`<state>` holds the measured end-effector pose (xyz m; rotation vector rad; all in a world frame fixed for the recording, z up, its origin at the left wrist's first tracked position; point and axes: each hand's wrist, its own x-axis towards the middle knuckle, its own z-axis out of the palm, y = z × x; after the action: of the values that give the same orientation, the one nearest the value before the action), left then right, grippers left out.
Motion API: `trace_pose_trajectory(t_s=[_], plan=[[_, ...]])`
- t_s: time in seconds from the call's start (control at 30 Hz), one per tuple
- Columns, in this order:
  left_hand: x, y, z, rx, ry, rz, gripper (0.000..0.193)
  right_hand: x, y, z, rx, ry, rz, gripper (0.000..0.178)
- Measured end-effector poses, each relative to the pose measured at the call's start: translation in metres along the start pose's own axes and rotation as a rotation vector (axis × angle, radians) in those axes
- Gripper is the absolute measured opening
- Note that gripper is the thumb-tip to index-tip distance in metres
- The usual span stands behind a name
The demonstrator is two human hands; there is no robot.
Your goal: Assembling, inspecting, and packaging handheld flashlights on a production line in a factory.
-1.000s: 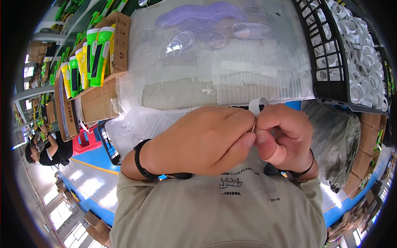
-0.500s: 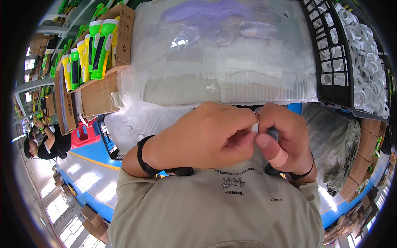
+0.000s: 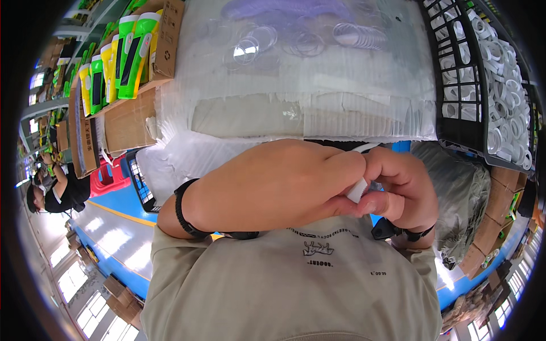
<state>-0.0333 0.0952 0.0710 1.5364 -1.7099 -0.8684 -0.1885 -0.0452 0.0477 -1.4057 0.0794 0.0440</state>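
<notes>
My left hand [image 3: 296, 176] and my right hand [image 3: 401, 187] meet in front of my chest, fingers closed on one white plastic ring [image 3: 358, 191]. A ridged white piece of its side shows between the fingertips, and a curved edge shows above them; the fingers hide the rest. Beyond the hands, clear round discs [image 3: 358, 36] lie overlapped on the plastic-wrapped work surface [image 3: 364, 79]. Purple film [image 3: 284, 8] lies behind them.
At the right stands a black crate [image 3: 459, 85] full of white rings [image 3: 503, 102]. Green and yellow flashlights [image 3: 135, 54] stand in a cardboard box [image 3: 168, 42] at the left. A red stool [image 3: 109, 177] and another person [image 3: 62, 184] are farther left. A dark plastic bag [image 3: 455, 199] hangs at right.
My hands have turned the white ring, and its ridged side now shows tilted between the fingertips. The right thumb has moved in against the left fingers. The view has shifted slightly.
</notes>
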Motion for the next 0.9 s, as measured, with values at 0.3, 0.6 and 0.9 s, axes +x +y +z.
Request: trace_pose_trajectory(t_s=[0.3,0.6,0.9], plan=[[0.002,0.000,0.003,0.086,0.028,-0.009,0.034,-0.001,-0.004,0.001,0.051,0.104,0.114,0.015],[0.002,0.002,0.004,0.064,0.006,-0.046,0.031,-0.005,-0.003,0.001,0.119,0.104,0.179,0.010],[0.003,0.004,0.002,0.166,-0.020,-0.098,0.026,-0.005,-0.017,0.006,-0.062,0.173,0.199,0.013]])
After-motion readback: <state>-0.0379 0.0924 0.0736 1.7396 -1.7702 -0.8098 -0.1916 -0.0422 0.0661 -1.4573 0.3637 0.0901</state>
